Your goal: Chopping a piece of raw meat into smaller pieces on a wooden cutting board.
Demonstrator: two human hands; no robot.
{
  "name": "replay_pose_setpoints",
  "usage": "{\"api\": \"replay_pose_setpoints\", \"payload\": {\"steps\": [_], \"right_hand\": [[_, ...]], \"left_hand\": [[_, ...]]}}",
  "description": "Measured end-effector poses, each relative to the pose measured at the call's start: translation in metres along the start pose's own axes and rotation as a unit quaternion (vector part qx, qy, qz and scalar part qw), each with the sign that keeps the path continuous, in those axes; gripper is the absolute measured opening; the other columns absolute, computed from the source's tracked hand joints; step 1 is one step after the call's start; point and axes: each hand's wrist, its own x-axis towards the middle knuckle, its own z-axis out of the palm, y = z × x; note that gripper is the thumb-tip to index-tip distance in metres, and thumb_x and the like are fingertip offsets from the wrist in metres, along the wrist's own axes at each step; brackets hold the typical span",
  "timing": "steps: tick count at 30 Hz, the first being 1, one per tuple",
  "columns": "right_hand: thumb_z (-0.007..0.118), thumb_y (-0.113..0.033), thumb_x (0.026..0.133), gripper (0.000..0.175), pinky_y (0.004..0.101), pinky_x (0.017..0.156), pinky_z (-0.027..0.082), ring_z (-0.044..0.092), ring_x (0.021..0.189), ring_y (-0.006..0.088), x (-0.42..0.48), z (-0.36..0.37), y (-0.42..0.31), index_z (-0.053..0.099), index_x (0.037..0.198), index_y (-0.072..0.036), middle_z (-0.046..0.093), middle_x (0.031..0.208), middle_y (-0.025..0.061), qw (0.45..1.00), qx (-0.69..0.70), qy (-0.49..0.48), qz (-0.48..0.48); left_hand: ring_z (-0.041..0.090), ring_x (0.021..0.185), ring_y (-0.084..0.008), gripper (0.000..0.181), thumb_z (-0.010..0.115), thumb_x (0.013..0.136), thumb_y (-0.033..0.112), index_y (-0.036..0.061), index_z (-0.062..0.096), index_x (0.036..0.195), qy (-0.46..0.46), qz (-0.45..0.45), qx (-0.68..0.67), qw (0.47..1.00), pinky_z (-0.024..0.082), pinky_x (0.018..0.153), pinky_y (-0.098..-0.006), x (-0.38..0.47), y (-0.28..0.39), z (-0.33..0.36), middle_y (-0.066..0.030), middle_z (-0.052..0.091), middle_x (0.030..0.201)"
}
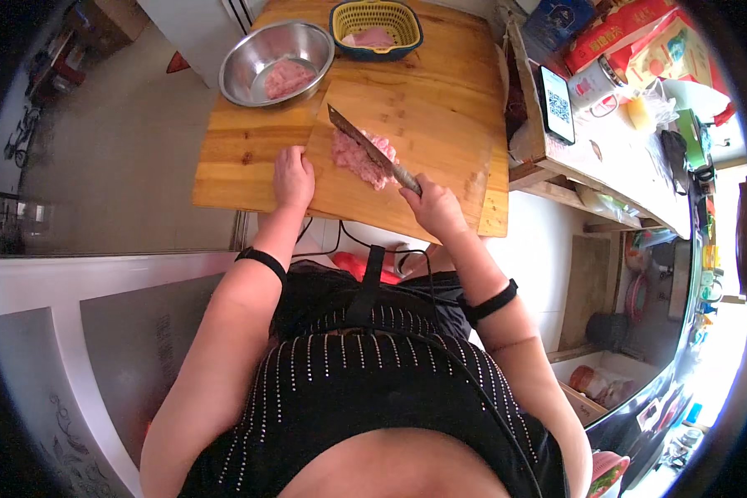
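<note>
My right hand (pixel 434 205) grips the handle of a cleaver (pixel 362 140). Its dark blade lies slantwise across a mound of minced pink meat (pixel 356 157) on a wooden cutting board (pixel 451 140). My left hand (pixel 294 179) rests at the board's left edge with its fingers bent; whether it grips the board is not plain. Beyond it, a stainless steel bowl (pixel 249 65) holds more minced meat (pixel 287 78). A yellow plastic colander basket (pixel 376 12) set in a dark blue basin (pixel 381 56) contains a piece of pale pink meat (pixel 370 38).
Board, bowl and basket stand on a wooden table (pixel 236 168). Close on the right is a higher shelf unit (pixel 622 168) carrying a phone (pixel 558 104) and an enamel mug (pixel 596 82). A black cable (pixel 339 239) hangs below the table's front edge.
</note>
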Motion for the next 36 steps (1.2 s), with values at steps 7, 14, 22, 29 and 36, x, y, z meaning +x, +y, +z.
{"api": "replay_pose_setpoints", "payload": {"steps": [7, 14, 22, 29, 36], "right_hand": [[0.054, -0.039, 0.089, 0.035, 0.0511, 0.063, 0.047, 0.059, 0.071, 0.0442, -0.010, -0.020, -0.020, 0.053, 0.089, -0.003, 0.061, 0.072, 0.0238, 0.992, 0.083, 0.090, -0.039], [0.052, -0.041, 0.089, 0.037, 0.0509, 0.064, 0.048, 0.060, 0.073, 0.0440, -0.013, -0.012, -0.016, 0.051, 0.090, -0.004, 0.062, 0.074, 0.0234, 0.999, 0.018, 0.031, -0.003], [0.052, -0.039, 0.089, 0.038, 0.0515, 0.062, 0.048, 0.060, 0.070, 0.0451, -0.004, -0.007, -0.005, 0.051, 0.090, -0.001, 0.060, 0.069, 0.0253, 0.999, -0.007, 0.035, -0.003], [0.052, -0.035, 0.090, 0.033, 0.0523, 0.062, 0.047, 0.059, 0.069, 0.0460, -0.010, 0.002, -0.002, 0.051, 0.088, -0.002, 0.060, 0.071, 0.0261, 0.998, 0.027, 0.060, 0.011], [0.053, -0.032, 0.090, 0.031, 0.0537, 0.062, 0.046, 0.058, 0.071, 0.0477, -0.014, -0.016, -0.016, 0.049, 0.094, -0.002, 0.060, 0.073, 0.0270, 0.991, 0.101, 0.084, -0.011]], "left_hand": [[0.053, 0.094, -0.0374, 0.018, 0.053, 0.083, 0.010, 0.0045, 0.053, 0.100, -0.012, -0.021, -0.020, 1.000, 0.044, 0.079, -0.0453, 0.001, 0.001, -0.001, -0.0176, 0.057, 0.097], [0.053, 0.092, -0.0373, 0.019, 0.052, 0.083, 0.010, 0.0045, 0.053, 0.100, -0.014, -0.017, -0.007, 1.000, 0.043, 0.080, -0.0456, -0.002, 0.001, -0.002, -0.0181, 0.056, 0.096], [0.053, 0.093, -0.0371, 0.018, 0.054, 0.082, 0.009, 0.0043, 0.053, 0.099, 0.003, -0.005, -0.019, 1.000, 0.043, 0.081, -0.0443, 0.000, -0.005, 0.002, -0.0180, 0.056, 0.097], [0.053, 0.094, -0.0374, 0.018, 0.054, 0.082, 0.009, 0.0043, 0.053, 0.100, -0.007, 0.005, -0.018, 1.000, 0.044, 0.080, -0.0449, 0.001, 0.001, 0.001, -0.0183, 0.056, 0.098], [0.052, 0.095, -0.0381, 0.019, 0.054, 0.082, 0.008, 0.0040, 0.053, 0.100, -0.007, -0.008, -0.019, 1.000, 0.043, 0.080, -0.0456, 0.000, -0.005, 0.001, -0.0192, 0.056, 0.097]]}}
